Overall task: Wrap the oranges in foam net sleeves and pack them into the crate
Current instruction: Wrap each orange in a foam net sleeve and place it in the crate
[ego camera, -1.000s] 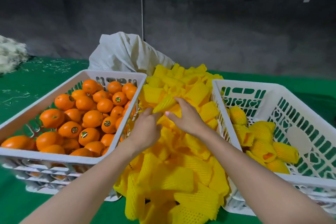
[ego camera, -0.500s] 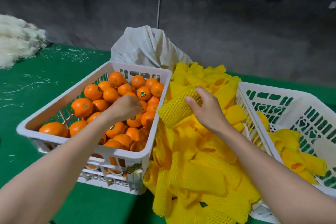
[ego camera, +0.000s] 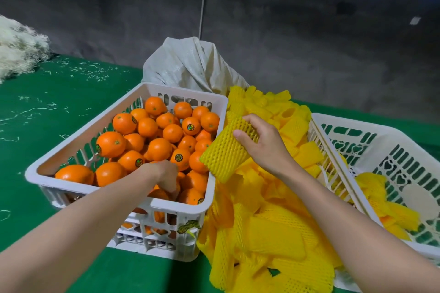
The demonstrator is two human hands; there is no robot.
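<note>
Green desk [ego camera: 59, 126], grey concrete wall [ego camera: 309, 54]. The right hand [ego camera: 264, 145] grips a yellow foam net sleeve [ego camera: 223, 157], long axis slanting down-left from its fingers [ego camera: 239, 135]. The left hand [ego camera: 162, 172] curls its fingers among glossy round oranges [ego camera: 110, 144], hold unclear.

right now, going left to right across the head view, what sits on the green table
white shredded heap → crate of bare oranges → pile of yellow foam net sleeves → crate with wrapped oranges
</note>
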